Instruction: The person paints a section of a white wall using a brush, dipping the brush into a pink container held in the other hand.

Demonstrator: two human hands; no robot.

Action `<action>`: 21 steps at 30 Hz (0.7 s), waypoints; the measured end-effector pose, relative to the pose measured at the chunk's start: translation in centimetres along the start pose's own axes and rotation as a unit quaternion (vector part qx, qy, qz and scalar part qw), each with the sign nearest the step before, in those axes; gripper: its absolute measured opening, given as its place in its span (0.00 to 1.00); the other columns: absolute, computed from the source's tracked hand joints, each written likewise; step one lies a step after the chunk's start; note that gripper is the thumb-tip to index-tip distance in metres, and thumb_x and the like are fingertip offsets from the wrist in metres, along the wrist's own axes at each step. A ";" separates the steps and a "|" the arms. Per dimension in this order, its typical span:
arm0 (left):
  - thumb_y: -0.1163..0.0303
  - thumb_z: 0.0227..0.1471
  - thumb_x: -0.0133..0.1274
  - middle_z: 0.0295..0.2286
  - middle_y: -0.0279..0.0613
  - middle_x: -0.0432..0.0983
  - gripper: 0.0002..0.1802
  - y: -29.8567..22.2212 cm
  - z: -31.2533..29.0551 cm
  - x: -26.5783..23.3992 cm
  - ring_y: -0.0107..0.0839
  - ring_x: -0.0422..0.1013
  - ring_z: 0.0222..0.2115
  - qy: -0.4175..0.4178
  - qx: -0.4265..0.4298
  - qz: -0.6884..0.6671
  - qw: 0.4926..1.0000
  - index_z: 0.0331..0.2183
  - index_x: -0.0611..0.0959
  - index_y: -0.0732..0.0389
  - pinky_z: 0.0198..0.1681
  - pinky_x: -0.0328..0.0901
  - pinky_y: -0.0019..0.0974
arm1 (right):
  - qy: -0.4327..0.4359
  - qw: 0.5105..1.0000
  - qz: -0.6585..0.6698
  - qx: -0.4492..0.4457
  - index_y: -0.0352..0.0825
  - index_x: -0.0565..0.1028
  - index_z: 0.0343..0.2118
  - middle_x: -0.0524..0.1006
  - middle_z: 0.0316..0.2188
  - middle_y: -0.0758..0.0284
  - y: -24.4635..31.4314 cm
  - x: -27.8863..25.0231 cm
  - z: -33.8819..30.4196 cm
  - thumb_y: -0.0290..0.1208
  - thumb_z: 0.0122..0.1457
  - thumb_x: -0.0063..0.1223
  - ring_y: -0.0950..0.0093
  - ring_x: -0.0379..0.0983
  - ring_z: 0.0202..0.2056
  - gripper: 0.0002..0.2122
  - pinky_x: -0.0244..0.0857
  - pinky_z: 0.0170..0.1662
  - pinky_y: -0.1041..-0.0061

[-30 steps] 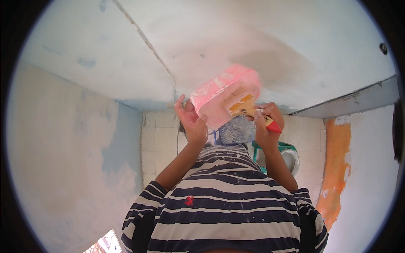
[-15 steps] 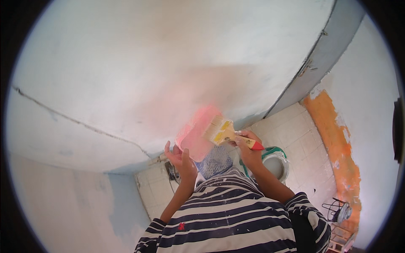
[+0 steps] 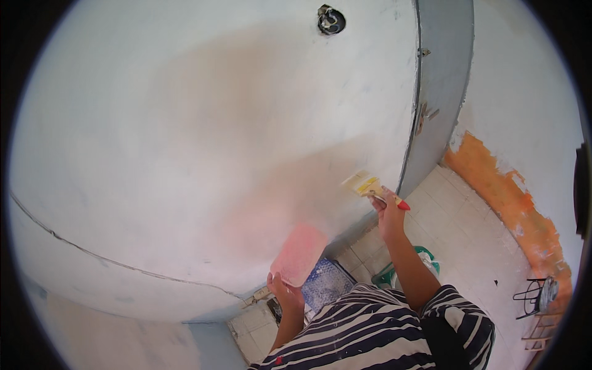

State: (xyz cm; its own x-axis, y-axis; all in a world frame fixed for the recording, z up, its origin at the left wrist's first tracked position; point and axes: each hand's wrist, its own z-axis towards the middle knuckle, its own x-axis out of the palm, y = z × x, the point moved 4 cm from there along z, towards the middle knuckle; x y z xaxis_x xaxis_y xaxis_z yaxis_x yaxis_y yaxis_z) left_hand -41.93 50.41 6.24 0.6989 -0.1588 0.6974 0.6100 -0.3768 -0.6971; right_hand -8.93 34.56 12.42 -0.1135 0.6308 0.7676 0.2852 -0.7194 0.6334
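My right hand (image 3: 388, 214) is closed round the handle of a wide flat paintbrush (image 3: 371, 185) with a cream body and a red handle end. Its pale bristles point left at the whitish wall (image 3: 203, 154); whether they touch it I cannot tell. Lower and to the left, my left hand (image 3: 286, 292) grips the near end of a shallow pink tray (image 3: 300, 251), its fingers partly hidden by it. The tray is tilted in front of the wall and gives a pink tint to the surface behind.
Below the tray is a blue-and-white patterned surface (image 3: 325, 282). A bucket with a green rim (image 3: 431, 254) stands on the tiled floor (image 3: 462, 246), partly behind my right arm. A grey door (image 3: 441, 80) adjoins the wall, which has a round hole (image 3: 332, 20). A stool (image 3: 539, 296) stands far right.
My right hand has carried the paintbrush off the pink tray, up and right toward the wall. The tray has shifted slightly right and down in view, and the view has tilted up the wall.
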 end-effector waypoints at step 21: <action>0.67 0.59 0.46 0.50 0.45 0.63 0.25 1.6 -3.6 -0.3 0.40 0.65 0.52 -0.096 0.038 0.035 0.994 0.54 0.58 0.58 0.50 0.68 0.48 | -0.047 0.994 0.004 -0.100 0.28 0.74 0.41 0.77 0.36 0.64 -0.3 3.7 12.9 0.29 0.60 0.50 0.75 0.76 0.35 0.10 0.73 0.38 0.73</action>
State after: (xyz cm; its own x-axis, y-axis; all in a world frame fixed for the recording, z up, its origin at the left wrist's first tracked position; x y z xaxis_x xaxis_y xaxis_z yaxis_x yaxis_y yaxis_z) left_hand -42.49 46.61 5.57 0.7948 -0.0017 0.6069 0.5787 -0.2989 -0.7588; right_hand 2.85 40.89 13.81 -0.0201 0.6422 0.7663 0.0890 -0.7623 0.6411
